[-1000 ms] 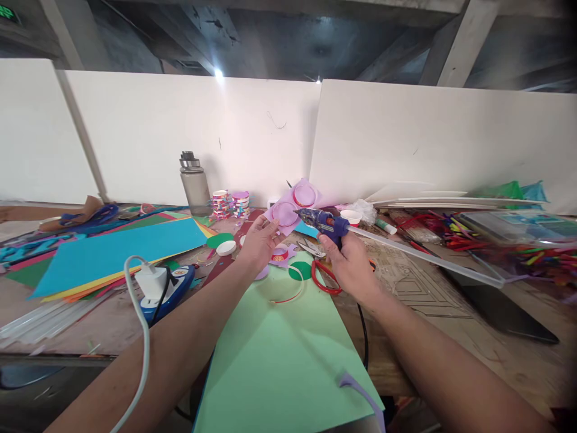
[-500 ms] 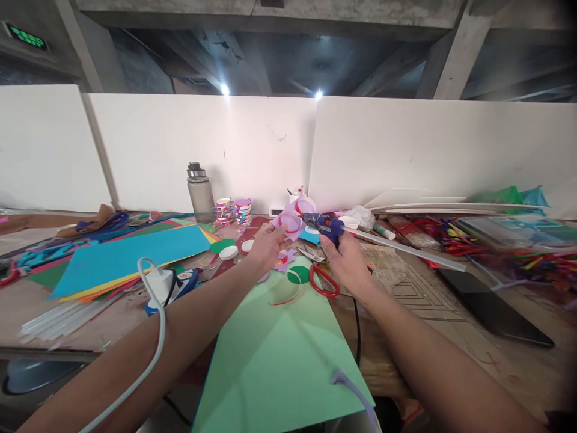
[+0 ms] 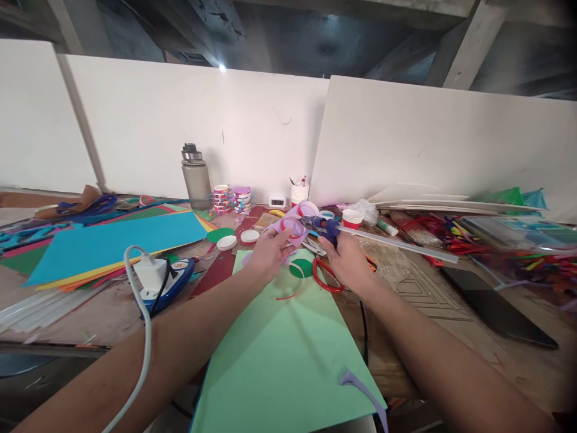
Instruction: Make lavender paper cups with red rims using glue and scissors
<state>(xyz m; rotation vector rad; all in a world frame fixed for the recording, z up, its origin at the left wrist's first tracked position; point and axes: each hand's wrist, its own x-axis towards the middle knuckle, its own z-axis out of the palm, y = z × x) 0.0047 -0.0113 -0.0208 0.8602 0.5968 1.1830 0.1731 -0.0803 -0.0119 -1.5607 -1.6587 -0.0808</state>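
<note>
My left hand [image 3: 269, 255] pinches a light purple paper piece [image 3: 295, 227] with round, red-edged shapes on it. Its exact form is partly hidden by my fingers and the tool. Gripped in my right hand [image 3: 351, 263] is a blue glue gun [image 3: 328, 228], its nozzle at the purple piece; whether it touches I cannot tell. A long translucent glue stick [image 3: 401, 243] sticks out of the gun's back. Below my hands lie red-handled scissors [image 3: 328, 276], a green paper disc [image 3: 301, 268] and a thin curved strip [image 3: 295, 288], by a pale green sheet [image 3: 288, 355].
On the left are coloured sheets [image 3: 121, 240], a blue power strip with a white plug [image 3: 155, 276] and glue sticks [image 3: 40, 310]. A bottle [image 3: 196, 180], decorated stacks [image 3: 222, 199] and a cup of pens [image 3: 300, 193] stand behind. To the right lie a dark tablet-like slab [image 3: 500, 307] and pipe cleaners [image 3: 455, 231].
The head view has tilted down and slightly sideways, so the table things sit higher in the picture. Both hands keep their holds, with the nozzle still at the purple piece.
</note>
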